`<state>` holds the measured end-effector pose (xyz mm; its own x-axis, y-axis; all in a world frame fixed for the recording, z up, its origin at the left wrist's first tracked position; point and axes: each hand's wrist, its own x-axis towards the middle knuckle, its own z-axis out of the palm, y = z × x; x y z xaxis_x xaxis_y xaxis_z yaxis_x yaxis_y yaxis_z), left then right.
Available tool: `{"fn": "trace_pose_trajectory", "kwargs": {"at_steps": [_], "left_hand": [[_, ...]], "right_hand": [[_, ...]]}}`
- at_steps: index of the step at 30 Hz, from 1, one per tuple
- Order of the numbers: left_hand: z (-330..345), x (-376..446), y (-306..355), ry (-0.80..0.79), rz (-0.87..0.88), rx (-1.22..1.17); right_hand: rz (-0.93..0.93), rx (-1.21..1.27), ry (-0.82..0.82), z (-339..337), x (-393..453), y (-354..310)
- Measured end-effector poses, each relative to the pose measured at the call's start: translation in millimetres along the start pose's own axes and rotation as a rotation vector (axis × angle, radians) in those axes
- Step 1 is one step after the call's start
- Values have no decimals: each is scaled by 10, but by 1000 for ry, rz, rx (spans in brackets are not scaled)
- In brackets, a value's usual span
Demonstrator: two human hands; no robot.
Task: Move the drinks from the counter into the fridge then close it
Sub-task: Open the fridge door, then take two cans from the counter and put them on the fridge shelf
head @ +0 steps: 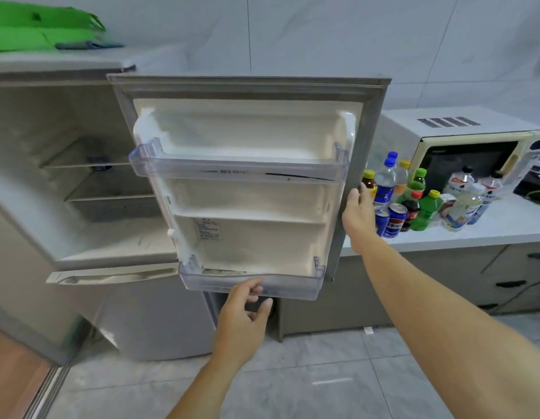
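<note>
The fridge door stands wide open toward me, its clear upper bin and lower bin both bare. My right hand grips the door's right edge. My left hand touches the lower bin's front lip, thumb under it. The fridge compartment on the left shows two glass shelves with nothing on them. Several drinks stand clustered on the white counter to the right: blue cans, green bottles, a cola bottle and clear water bottles.
A cream microwave stands behind the drinks. Green bags lie on the fridge top. The lower fridge door is ajar. Grey cabinet drawers sit under the counter, above a tiled floor.
</note>
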<state>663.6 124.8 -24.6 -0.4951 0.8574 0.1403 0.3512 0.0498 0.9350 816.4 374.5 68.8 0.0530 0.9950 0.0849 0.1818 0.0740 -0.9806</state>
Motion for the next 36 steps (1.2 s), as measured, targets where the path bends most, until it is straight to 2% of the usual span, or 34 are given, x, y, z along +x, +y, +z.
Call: {"fn": "trace_pose_trajectory", "kwargs": {"at_steps": [10, 18, 23, 26, 30, 33, 36], "left_hand": [[426, 356, 109, -4, -44, 45], [1082, 600, 91, -212, -52, -71], [1607, 738, 172, -316, -21, -100], [1946, 806, 156, -361, -35, -113], [2514, 1021, 205, -335, -51, -51], [3033, 1324, 316, -292, -34, 68], [3558, 1762, 471, -237, 3, 285]], "right_hand": [[-44, 75, -76, 59, 251, 122], [-15, 37, -226, -154, 368, 113], [-77, -18, -315, -357, 477, 188], [-97, -61, -277, -556, 648, 358], [-65, -114, -152, -1038, 1064, 867], [-24, -288, -47, -1469, 1476, 1351], [-89, -483, -85, -1816, 1937, 1719]]}}
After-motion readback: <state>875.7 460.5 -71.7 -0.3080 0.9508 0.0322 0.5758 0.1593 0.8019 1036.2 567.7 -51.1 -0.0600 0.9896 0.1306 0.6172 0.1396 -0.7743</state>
